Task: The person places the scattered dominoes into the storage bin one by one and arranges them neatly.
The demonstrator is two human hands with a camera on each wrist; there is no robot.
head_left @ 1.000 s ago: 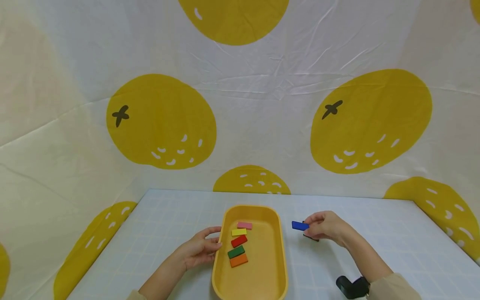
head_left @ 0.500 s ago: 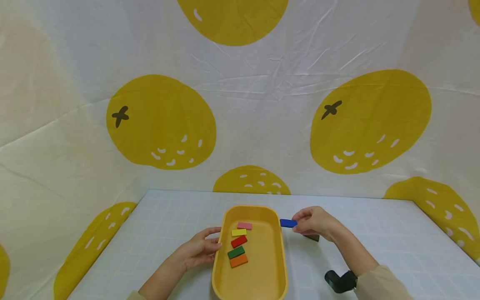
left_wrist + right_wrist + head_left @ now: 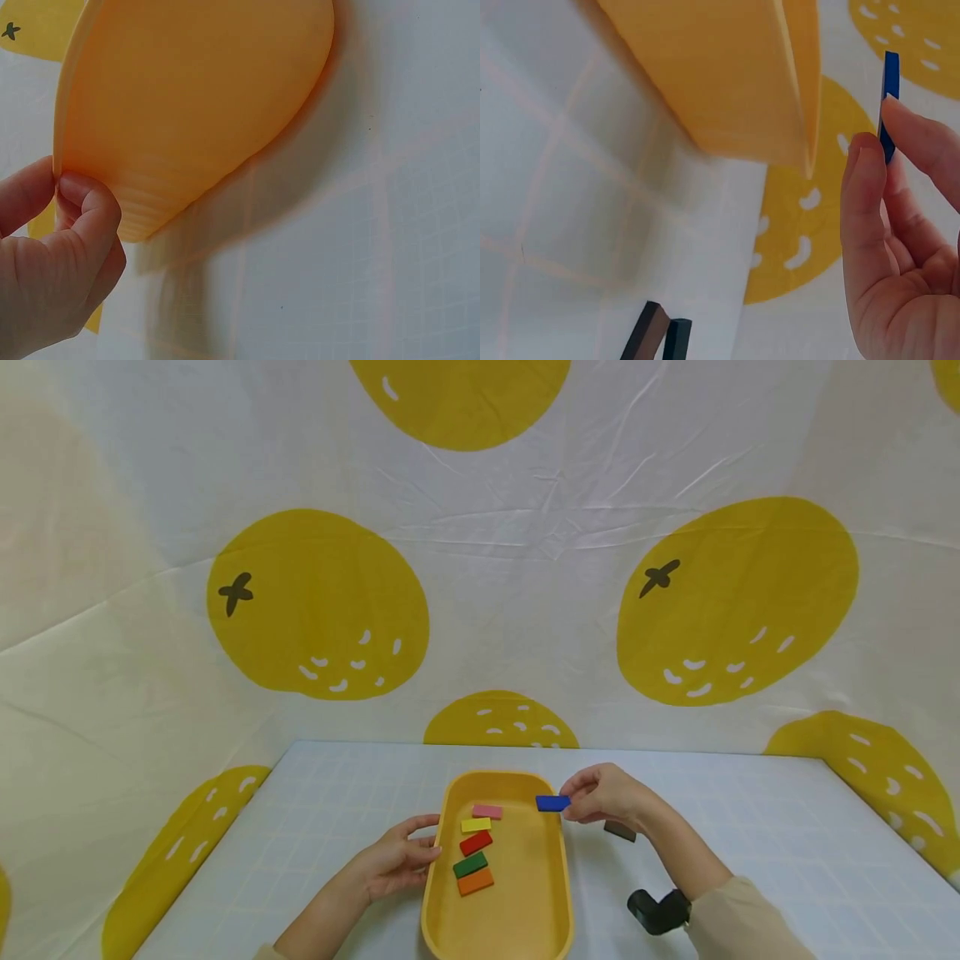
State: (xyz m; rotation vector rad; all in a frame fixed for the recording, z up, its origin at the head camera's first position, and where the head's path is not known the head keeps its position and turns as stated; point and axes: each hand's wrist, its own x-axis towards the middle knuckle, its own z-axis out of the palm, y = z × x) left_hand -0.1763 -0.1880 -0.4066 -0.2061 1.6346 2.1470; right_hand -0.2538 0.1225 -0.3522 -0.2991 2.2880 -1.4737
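Note:
My left hand (image 3: 393, 864) pinches the left rim of a yellow-orange oblong tray (image 3: 525, 910); the left wrist view has thumb and fingers on either side of the rim (image 3: 57, 142). Inside the tray lie a pink block (image 3: 487, 812), a yellow block (image 3: 476, 825), a red block (image 3: 476, 843), a green block (image 3: 471, 865) and an orange block (image 3: 476, 882), in a loose column on its left side. Over the tray's right rim, my right hand (image 3: 611, 800) holds a flat blue block (image 3: 551, 803) by one end, between thumb and fingertips (image 3: 866, 146).
Right of the tray, a brown block (image 3: 620, 832) lies on the pale checked tabletop (image 3: 360, 777). The right wrist view has a dark green block (image 3: 676, 339) beside it. A black device (image 3: 658, 912) sits at my right wrist. Fruit-print cloth (image 3: 525, 610) hangs behind the table.
My right hand has carried the blue block leftward, from above the dark blocks to the tray's right rim. The left hand and the blocks in the tray have stayed put.

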